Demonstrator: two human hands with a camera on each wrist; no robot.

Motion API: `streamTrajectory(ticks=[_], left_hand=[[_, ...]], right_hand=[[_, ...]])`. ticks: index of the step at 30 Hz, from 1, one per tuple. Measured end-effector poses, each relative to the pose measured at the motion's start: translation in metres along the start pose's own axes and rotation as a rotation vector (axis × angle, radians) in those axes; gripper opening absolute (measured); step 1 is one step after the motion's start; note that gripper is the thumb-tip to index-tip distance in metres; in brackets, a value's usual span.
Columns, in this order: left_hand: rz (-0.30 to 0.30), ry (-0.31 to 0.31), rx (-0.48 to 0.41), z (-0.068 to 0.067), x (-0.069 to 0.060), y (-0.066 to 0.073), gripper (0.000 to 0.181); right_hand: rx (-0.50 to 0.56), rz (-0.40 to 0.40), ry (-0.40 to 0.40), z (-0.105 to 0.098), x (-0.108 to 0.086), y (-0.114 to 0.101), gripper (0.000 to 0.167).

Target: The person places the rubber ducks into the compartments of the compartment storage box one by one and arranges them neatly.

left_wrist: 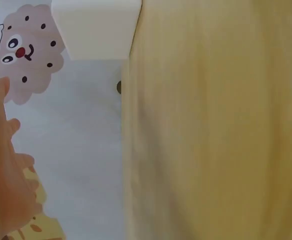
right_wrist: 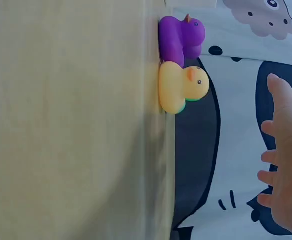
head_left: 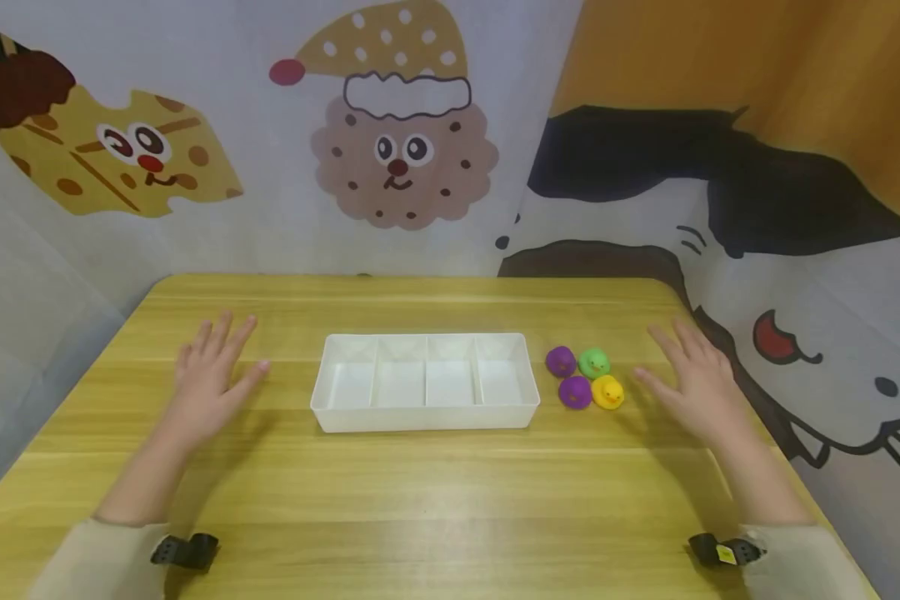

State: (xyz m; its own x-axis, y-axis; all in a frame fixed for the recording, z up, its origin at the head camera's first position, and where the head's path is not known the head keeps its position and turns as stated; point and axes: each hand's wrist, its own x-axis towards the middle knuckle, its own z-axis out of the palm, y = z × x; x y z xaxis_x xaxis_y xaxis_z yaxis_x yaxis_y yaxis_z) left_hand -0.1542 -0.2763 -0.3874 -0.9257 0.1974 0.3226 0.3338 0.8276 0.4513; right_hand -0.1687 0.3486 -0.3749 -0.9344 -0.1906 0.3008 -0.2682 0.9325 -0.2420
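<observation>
A white tray (head_left: 424,418) with several compartments in a row stands mid-table, nothing inside it. To its right sit rubber ducks in a tight cluster: two purple, the front one (head_left: 574,392) beside a yellow duck (head_left: 608,392), the rear one (head_left: 561,361) beside a green duck (head_left: 594,362). My left hand (head_left: 208,379) hovers left of the tray, fingers spread, holding nothing. Right of the ducks my right hand (head_left: 696,379) is also spread and apart from them. In the right wrist view a purple duck (right_wrist: 181,37) and the yellow duck (right_wrist: 173,87) show; the green one is mostly hidden.
The wooden table (head_left: 420,508) has a light grain and rounded far corners. Behind it hangs a curtain (head_left: 255,242) printed with cartoon figures. Each sleeved forearm carries a dark wrist camera, the left one (head_left: 186,551) and the right one (head_left: 726,551).
</observation>
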Motion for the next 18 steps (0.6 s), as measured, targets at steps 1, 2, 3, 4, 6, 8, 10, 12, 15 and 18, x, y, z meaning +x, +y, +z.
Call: streamTrajectory(ticks=[1, 2, 3, 4, 6, 8, 10, 12, 15, 18], left_hand=[[0.006, 0.01, -0.028, 0.003, 0.0, 0.001, 0.065], [0.011, 0.019, -0.057, 0.005, -0.001, 0.002, 0.064], [0.013, 0.024, -0.09, 0.007, -0.001, 0.003, 0.063], [0.013, 0.03, -0.121, 0.01, -0.002, 0.004, 0.063], [0.014, 0.037, -0.191, 0.014, -0.002, 0.006, 0.06], [0.015, 0.036, -0.272, 0.017, -0.003, 0.007, 0.057], [0.016, 0.026, -0.348, 0.021, -0.003, 0.008, 0.054], [0.006, -0.002, -0.419, 0.025, -0.004, 0.009, 0.053], [-0.015, -0.044, -0.494, 0.03, -0.004, 0.01, 0.054], [-0.027, -0.066, -0.548, 0.036, -0.004, 0.009, 0.056]], right_hand=[[0.014, 0.002, 0.005, 0.002, -0.001, -0.001, 0.071], [0.029, 0.005, 0.011, 0.003, -0.002, -0.002, 0.071], [0.041, 0.007, 0.016, 0.005, -0.003, -0.002, 0.07], [0.053, 0.008, 0.023, 0.006, -0.004, -0.003, 0.069], [0.084, 0.011, 0.03, 0.009, -0.006, -0.004, 0.067], [0.122, 0.019, 0.029, 0.012, -0.009, -0.005, 0.064], [0.162, 0.028, 0.019, 0.015, -0.011, -0.006, 0.061], [0.212, 0.039, 0.004, 0.018, -0.013, -0.007, 0.06], [0.259, 0.042, -0.009, 0.023, -0.014, -0.007, 0.057], [0.308, 0.049, -0.012, 0.028, -0.014, -0.007, 0.055]])
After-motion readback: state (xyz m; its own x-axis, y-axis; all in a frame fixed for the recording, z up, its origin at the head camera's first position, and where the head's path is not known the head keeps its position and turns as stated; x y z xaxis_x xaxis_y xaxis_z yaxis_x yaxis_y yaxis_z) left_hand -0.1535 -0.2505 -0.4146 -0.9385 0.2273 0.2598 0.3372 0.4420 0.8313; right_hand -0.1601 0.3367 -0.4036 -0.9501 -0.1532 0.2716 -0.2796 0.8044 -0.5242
